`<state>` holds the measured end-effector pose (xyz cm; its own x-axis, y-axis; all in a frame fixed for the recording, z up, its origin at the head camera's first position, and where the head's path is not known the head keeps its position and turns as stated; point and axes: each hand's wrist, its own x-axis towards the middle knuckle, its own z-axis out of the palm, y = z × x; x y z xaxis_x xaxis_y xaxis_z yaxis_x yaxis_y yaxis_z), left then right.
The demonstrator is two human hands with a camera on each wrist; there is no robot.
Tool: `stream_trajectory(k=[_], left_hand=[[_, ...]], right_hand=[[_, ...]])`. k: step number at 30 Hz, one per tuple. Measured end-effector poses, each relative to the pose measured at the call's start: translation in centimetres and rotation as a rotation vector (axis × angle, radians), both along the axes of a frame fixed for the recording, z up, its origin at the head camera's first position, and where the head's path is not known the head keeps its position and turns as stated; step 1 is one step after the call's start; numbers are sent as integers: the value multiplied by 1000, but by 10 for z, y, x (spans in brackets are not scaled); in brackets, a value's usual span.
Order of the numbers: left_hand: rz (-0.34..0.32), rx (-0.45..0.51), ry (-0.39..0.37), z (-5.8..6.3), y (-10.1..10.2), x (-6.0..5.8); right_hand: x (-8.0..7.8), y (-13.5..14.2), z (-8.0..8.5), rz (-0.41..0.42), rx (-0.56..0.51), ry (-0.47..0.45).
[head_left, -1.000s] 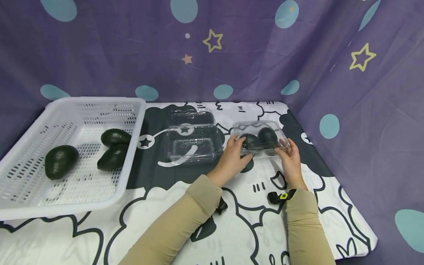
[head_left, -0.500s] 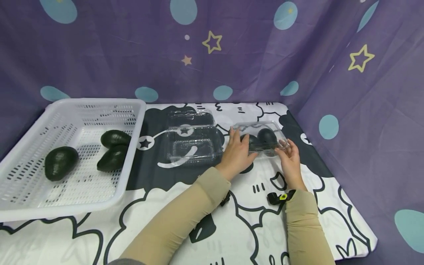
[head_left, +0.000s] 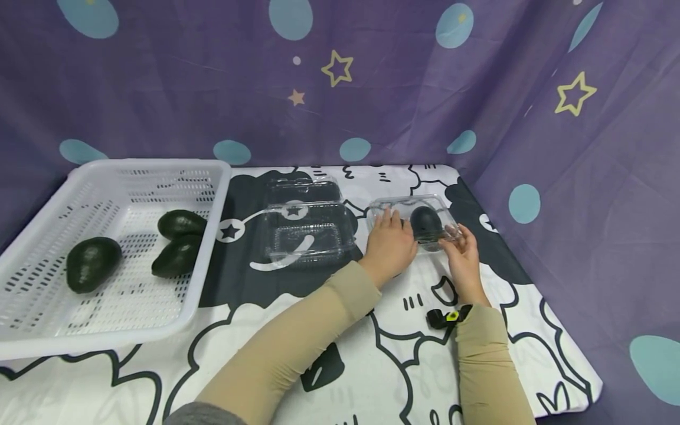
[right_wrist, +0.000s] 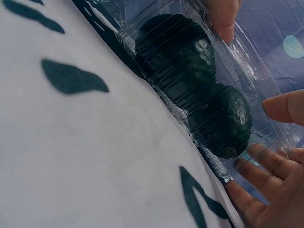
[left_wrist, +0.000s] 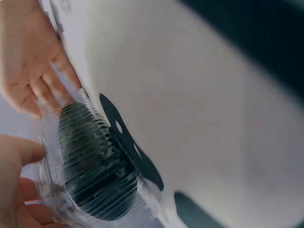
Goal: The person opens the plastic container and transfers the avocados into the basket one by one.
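A clear plastic clamshell container [head_left: 438, 206] sits at the back right of the cloth, its ribbed lid over two dark green avocados. In the head view one avocado [head_left: 425, 223] shows; my left hand mostly covers the other. The right wrist view has both, a larger avocado [right_wrist: 175, 57] and a smaller avocado [right_wrist: 225, 123]. My left hand [head_left: 392, 247] lies across the left part of the lid, fingers stretched forward. My right hand [head_left: 463, 260] grips the container's right end, thumb [right_wrist: 285, 108] at its upper edge and fingers [right_wrist: 261, 178] below.
Left of this container lies another clear clamshell [head_left: 308, 230], hinged open. A white perforated basket [head_left: 207, 283] at far left holds three avocados [head_left: 94, 264]. A purple curtain [head_left: 212, 77] hangs behind the patterned cloth [head_left: 255, 366].
My left hand has slid rightward over the lid from the container's left front edge, covering the left avocado. The right hand keeps its grip on the right end.
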<state>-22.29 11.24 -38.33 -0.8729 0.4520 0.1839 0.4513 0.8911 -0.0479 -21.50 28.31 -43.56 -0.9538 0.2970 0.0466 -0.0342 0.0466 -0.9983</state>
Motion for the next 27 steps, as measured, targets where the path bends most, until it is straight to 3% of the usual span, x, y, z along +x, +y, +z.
stream_trajectory(k=[10, 17, 27], left_hand=[[-13, -237, 172, -1, 15, 11], [3, -251, 324, -14, 20, 15], [1, -256, 383, -15, 21, 15]], right_hand=[[1, 1, 1, 3, 22, -28], [1, 0, 2, 7, 57, -28], [-1, -5, 4, -16, 141, -95]])
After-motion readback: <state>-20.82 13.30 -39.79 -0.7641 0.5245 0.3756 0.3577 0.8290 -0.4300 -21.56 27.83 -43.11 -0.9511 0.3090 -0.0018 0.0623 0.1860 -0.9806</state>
